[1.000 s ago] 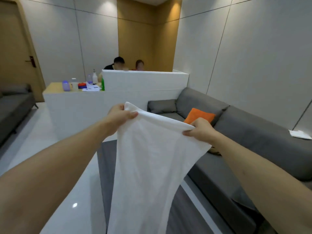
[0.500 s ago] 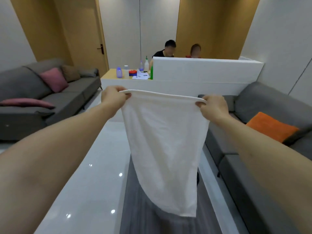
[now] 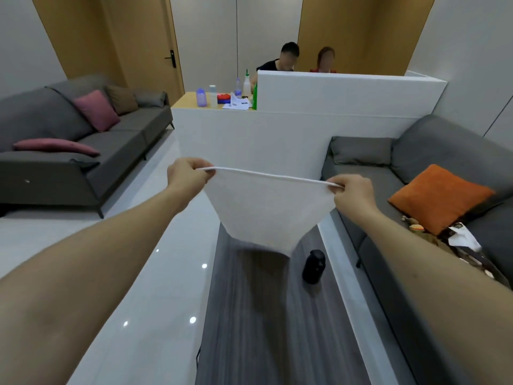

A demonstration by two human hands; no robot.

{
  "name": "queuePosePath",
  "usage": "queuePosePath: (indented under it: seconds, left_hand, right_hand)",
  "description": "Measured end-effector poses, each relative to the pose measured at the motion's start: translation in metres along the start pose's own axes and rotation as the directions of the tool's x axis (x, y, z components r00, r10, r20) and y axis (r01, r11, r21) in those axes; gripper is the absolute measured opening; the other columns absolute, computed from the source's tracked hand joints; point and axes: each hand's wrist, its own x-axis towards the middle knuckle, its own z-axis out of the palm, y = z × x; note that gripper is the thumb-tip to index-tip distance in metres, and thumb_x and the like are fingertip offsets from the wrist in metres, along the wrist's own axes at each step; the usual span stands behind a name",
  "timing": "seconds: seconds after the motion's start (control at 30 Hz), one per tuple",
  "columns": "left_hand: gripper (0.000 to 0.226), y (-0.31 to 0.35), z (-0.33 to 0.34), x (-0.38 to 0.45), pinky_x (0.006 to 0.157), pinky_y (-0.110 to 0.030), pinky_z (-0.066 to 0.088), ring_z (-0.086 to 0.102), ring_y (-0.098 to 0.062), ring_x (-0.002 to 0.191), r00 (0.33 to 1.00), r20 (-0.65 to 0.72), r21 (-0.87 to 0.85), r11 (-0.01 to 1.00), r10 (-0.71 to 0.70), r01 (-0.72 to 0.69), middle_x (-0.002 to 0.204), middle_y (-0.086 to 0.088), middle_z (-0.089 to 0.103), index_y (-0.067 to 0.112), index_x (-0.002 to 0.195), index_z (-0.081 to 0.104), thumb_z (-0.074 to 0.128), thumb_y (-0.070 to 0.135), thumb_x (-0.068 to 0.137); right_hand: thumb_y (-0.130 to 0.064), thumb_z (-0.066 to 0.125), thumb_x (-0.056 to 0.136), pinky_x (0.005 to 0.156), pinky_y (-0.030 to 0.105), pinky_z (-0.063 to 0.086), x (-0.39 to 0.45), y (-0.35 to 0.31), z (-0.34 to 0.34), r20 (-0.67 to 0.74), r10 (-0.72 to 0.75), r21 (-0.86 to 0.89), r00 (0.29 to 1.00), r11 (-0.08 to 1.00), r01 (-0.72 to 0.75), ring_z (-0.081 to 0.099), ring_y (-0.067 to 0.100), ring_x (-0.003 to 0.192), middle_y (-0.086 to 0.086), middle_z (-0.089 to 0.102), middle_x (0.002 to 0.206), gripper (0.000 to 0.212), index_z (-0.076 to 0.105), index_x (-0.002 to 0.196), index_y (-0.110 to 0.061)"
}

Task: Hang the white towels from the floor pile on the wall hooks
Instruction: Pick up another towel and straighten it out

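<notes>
From the head camera, the left hand [image 3: 188, 173] and right hand [image 3: 352, 191] each pinch a top corner of a white towel [image 3: 266, 209], fingers curled round its hem. The towel hangs stretched between them at arm's length, above a grey rug [image 3: 263, 315]. A black bottle [image 3: 313, 266] stands on the rug beside a grey sofa [image 3: 433, 140] bearing an orange cushion [image 3: 438, 197].

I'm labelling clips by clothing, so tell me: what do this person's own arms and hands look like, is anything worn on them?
Both forearms are bare as far as the frame shows, with no sleeves in view. The left hand and the right hand wear no gloves. No watch, bracelet or ring can be seen on either.
</notes>
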Motion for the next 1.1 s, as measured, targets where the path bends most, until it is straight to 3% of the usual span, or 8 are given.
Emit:
queuePosePath:
  seconds: [0.1, 0.2, 0.43, 0.53, 0.67, 0.8, 0.97, 1.1]
  left_hand:
    - [0.017, -0.049, -0.016, -0.057, 0.078, -0.030, 0.057, 0.069, -0.018, 0.085, 0.996, 0.065, 0.054, 0.997, -0.066, 0.062, 0.082, 0.002, 0.073, 0.029, 0.066, 0.075, 0.074, 0.017, 0.079]
    - [0.018, -0.103, -0.029, -0.122, 0.063, -0.022, 0.048, 0.065, -0.017, 0.084, 0.979, 0.139, 0.132, 0.983, -0.148, 0.130, 0.084, 0.003, 0.070, 0.028, 0.073, 0.075, 0.072, 0.013, 0.083]
    - [0.011, -0.195, -0.047, -0.258, 0.056, -0.017, 0.040, 0.058, -0.013, 0.076, 0.932, 0.229, 0.291, 0.933, -0.280, 0.209, 0.087, 0.001, 0.067, 0.019, 0.088, 0.076, 0.067, 0.014, 0.090]
    - [0.013, -0.231, -0.051, -0.300, 0.060, -0.019, 0.042, 0.058, -0.014, 0.078, 0.899, 0.285, 0.387, 0.898, -0.332, 0.209, 0.088, -0.002, 0.067, 0.014, 0.095, 0.076, 0.064, 0.013, 0.091]
    - [0.015, -0.274, -0.051, -0.339, 0.073, -0.028, 0.049, 0.061, -0.022, 0.088, 0.825, 0.362, 0.516, 0.830, -0.435, 0.211, 0.096, -0.008, 0.067, 0.010, 0.101, 0.075, 0.065, 0.017, 0.091]
    - [0.013, -0.308, -0.047, -0.352, 0.085, -0.035, 0.056, 0.064, -0.025, 0.092, 0.765, 0.390, 0.548, 0.797, -0.512, 0.254, 0.094, -0.008, 0.069, 0.011, 0.095, 0.076, 0.067, 0.018, 0.089]
    - [0.010, -0.327, -0.026, -0.327, 0.077, -0.032, 0.055, 0.065, -0.020, 0.085, 0.762, 0.374, 0.554, 0.787, -0.528, 0.273, 0.085, -0.003, 0.070, 0.016, 0.084, 0.075, 0.066, 0.019, 0.086]
    - [0.011, -0.336, -0.003, -0.279, 0.064, -0.025, 0.045, 0.061, -0.014, 0.078, 0.787, 0.324, 0.581, 0.767, -0.525, 0.272, 0.077, 0.005, 0.067, 0.027, 0.077, 0.072, 0.066, 0.024, 0.086]
  right_hand:
    - [-0.005, 0.058, 0.090, 0.077, 0.034, 0.052, -0.070, 0.011, 0.018, 0.046, 0.056, 0.006, 0.997, 0.998, -0.057, 0.064, 0.031, 0.092, 0.010, 0.074, 0.100, 0.027, 0.078, 0.102, -0.019]
    - [-0.004, 0.055, 0.090, 0.074, 0.034, 0.053, -0.148, 0.020, 0.037, 0.141, 0.140, 0.006, 0.980, 0.990, -0.142, 0.063, 0.026, 0.086, 0.006, 0.073, 0.097, 0.033, 0.077, 0.105, -0.024]
    - [-0.002, 0.049, 0.090, 0.068, 0.030, 0.048, -0.312, 0.058, 0.079, 0.278, 0.222, -0.068, 0.935, 0.975, -0.211, 0.065, 0.029, 0.087, 0.008, 0.074, 0.102, 0.040, 0.076, 0.111, -0.022]
    - [-0.002, 0.051, 0.091, 0.071, 0.032, 0.053, -0.369, 0.080, 0.098, 0.353, 0.281, -0.101, 0.893, 0.960, -0.262, 0.065, 0.025, 0.084, 0.007, 0.075, 0.102, 0.038, 0.075, 0.112, -0.022]
    - [-0.004, 0.057, 0.092, 0.072, 0.025, 0.050, -0.430, 0.100, 0.119, 0.424, 0.340, -0.149, 0.839, 0.940, -0.306, 0.057, 0.013, 0.073, 0.001, 0.075, 0.099, 0.031, 0.076, 0.110, -0.021]
    - [-0.010, 0.059, 0.092, 0.071, 0.035, 0.058, -0.454, 0.113, 0.131, 0.483, 0.400, -0.190, 0.779, 0.916, -0.352, 0.063, 0.014, 0.074, -0.004, 0.072, 0.084, 0.026, 0.079, 0.098, -0.025]
    - [-0.026, 0.070, 0.089, 0.069, 0.032, 0.056, -0.417, 0.125, 0.150, 0.484, 0.436, -0.212, 0.759, 0.900, -0.382, 0.064, 0.015, 0.073, -0.005, 0.072, 0.078, 0.009, 0.079, 0.090, -0.023]
    - [-0.028, 0.069, 0.090, 0.069, 0.034, 0.056, -0.361, 0.134, 0.180, 0.501, 0.446, -0.222, 0.741, 0.895, -0.388, 0.065, 0.021, 0.076, 0.000, 0.071, 0.078, 0.011, 0.076, 0.084, -0.021]
